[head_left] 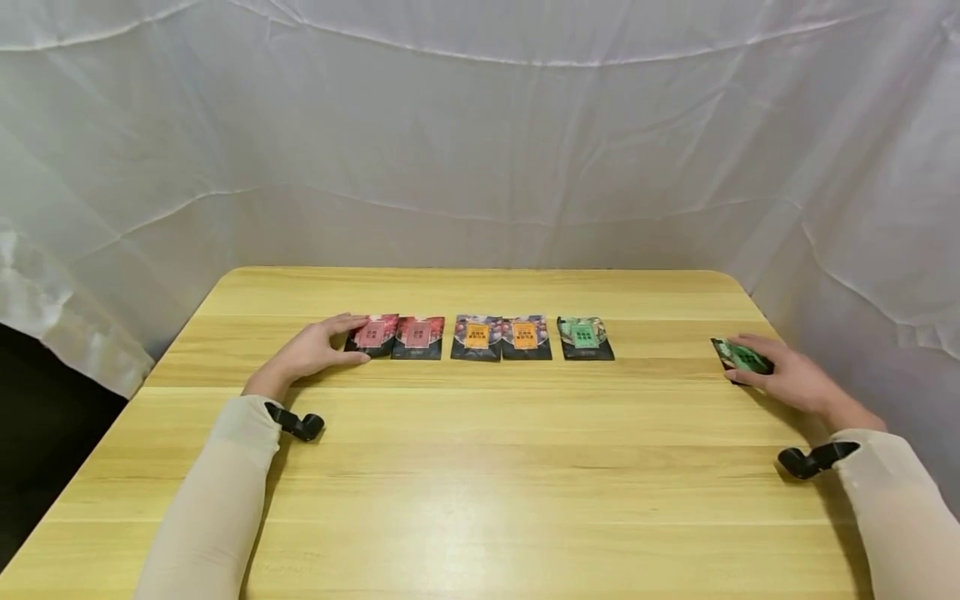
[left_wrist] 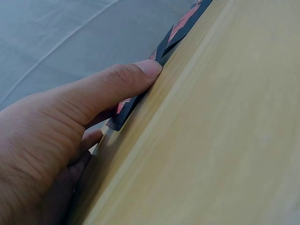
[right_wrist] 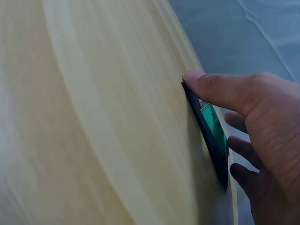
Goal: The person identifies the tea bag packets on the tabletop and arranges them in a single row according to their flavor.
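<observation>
At the left end of a row of flat packets, my left hand [head_left: 318, 346] holds a red and black packet [head_left: 377, 335] by its edges. The thumb is at the near edge and the fingers are at the far edge. Close up, the thumb [left_wrist: 124, 77] lies over the packet's dark border. A second red packet [head_left: 418, 337] lies right beside it. Far to the right, my right hand [head_left: 798, 375] grips a green and black packet [head_left: 750, 358] between thumb and fingers. In the right wrist view this green packet [right_wrist: 213, 124] stands tilted, with a shadow beneath.
Two orange-labelled packets [head_left: 477, 336] lie side by side mid-row, and another green packet [head_left: 585, 337] lies right of them. All rest on the wooden table [head_left: 480, 467]. White cloth [head_left: 480, 150] hangs behind and at the sides. Both wrists wear small black cameras [head_left: 300, 423].
</observation>
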A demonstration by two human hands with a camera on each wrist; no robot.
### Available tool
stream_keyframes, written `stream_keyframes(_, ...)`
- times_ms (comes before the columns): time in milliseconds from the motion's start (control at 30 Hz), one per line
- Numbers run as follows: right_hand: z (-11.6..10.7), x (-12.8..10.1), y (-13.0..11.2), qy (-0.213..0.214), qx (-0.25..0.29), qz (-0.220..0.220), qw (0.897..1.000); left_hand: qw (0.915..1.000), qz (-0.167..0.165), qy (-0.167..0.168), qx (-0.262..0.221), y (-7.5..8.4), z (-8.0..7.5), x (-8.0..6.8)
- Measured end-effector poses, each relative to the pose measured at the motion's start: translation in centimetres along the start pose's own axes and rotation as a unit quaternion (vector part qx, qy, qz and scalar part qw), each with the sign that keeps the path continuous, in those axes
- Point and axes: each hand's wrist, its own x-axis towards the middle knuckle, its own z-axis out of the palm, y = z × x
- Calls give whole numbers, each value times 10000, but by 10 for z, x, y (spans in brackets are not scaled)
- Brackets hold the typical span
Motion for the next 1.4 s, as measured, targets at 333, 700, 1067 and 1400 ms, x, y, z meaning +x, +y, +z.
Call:
stream_keyframes(333,-1,4,0,143,-45,74,9999,10000,-47,13,-5,1,-1,0)
stream_keyframes(700,6,8,-1,329,-71,-57,9994,10000,-76,-7,7,1,-1,1)
stream_keyframes(1067,13,14,-12,387,-40,-241,9990,10000,-81,-14,0,1,-1,1)
stream_keyframes(1400,19,24,-32,326,-128,-455,9984,10000,-48,9,52,2,0,0)
